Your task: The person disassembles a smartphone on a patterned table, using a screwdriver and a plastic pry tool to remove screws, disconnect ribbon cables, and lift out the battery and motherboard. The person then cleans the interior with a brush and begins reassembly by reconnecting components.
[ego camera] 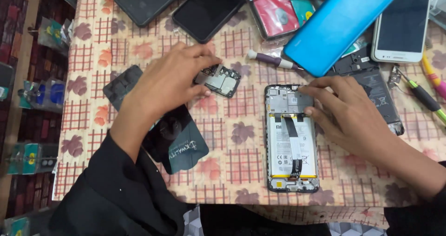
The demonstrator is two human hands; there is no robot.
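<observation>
The left hand (169, 80) pinches a small dark circuit board (218, 79) between thumb and fingers, holding it just above the checked floral tablecloth (232, 157), at about ten o'clock from the opened phone (291, 138). That phone lies back-up with its cover off, white battery and black ribbon cable showing. The right hand (350, 113) rests at its two o'clock corner, fingertips (306, 90) pressed on the grey upper frame, not closed around anything. At twelve o'clock from the phone lies a bright blue back cover (339, 25), with a purple-handled screwdriver (272, 59) touching its lower edge. A white phone (402, 25) lies at two o'clock
</observation>
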